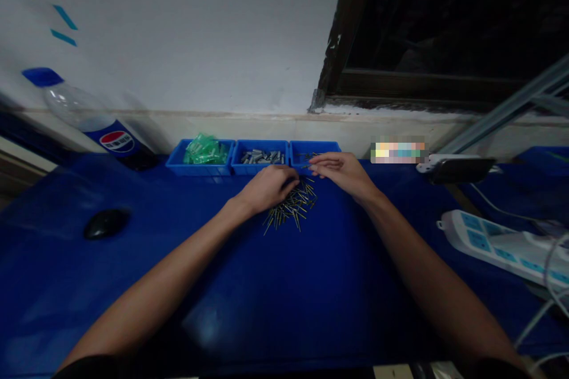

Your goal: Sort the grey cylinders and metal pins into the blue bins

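Observation:
A pile of thin metal pins lies on the blue table. Over the pile's upper left edge is my left hand, fingers curled down and closed; what they hold, if anything, is hidden. My right hand is at the front of the right blue bin, its fingertips pinched together around something too small to make out. A few thin pins show inside that bin. The middle blue bin holds short grey metal pieces. Green plastic packets fill the left blue bin.
A Pepsi bottle stands at the back left, with a black mouse in front of it. To the right are a dark phone-like device on a stand, a white power strip and loose cables. A wall runs behind the bins.

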`<state>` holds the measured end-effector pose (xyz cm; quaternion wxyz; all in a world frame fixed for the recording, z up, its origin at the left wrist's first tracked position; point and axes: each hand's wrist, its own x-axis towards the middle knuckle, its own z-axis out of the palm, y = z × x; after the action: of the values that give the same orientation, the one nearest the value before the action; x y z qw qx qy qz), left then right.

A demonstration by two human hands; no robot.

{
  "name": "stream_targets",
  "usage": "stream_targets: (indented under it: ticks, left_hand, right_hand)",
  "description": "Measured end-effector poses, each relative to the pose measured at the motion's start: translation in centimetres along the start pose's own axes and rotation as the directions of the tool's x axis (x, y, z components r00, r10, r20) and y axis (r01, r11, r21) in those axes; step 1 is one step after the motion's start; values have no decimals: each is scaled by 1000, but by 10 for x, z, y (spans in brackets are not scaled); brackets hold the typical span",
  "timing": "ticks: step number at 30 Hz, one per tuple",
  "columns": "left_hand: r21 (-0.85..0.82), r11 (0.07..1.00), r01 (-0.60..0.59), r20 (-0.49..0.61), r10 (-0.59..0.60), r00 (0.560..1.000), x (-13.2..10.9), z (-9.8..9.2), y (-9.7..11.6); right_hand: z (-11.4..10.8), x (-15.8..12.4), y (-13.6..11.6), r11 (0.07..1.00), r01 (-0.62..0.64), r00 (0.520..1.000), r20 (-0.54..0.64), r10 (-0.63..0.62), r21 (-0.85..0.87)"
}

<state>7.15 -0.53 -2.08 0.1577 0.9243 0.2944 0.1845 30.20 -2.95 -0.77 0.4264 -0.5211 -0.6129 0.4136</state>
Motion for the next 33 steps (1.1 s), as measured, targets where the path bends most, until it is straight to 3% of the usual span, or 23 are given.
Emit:
stream_targets:
  ticks: [3, 6, 9, 14, 22, 27, 33]
  left_hand:
    - [21, 992, -123, 79, 121, 989, 1, 11, 3]
    - [94, 983, -157, 124, 145, 982, 0, 21, 7]
    - [164, 977, -135, 160, 109, 981, -1, 23, 10]
    - [225, 973, -52, 205, 5, 979, -2, 9, 11]
    - [273, 961, 49, 178, -101, 979, -4, -1, 1]
    - [203, 977, 68, 163, -102, 981, -5, -8, -4]
    - [-103, 993, 56, 10, -55, 998, -4, -15, -15]
  right_hand:
    - [-5, 1, -1, 1000, 16, 999, -37, -15, 6]
    - [-8, 1, 0, 1000, -7, 998, -62, 6, -11]
    - [-9, 2, 1, 1000, -12, 997, -82, 11, -16]
    - [-8, 1, -1, 999, -14, 998, -59, 12, -31]
    - [-5, 0, 2, 999, 0, 1000, -18, -1, -43]
    - [-4, 1, 6, 998, -10, 1000, -3, 10, -54]
    - [-3, 1, 7, 997, -12, 999, 48, 15, -77]
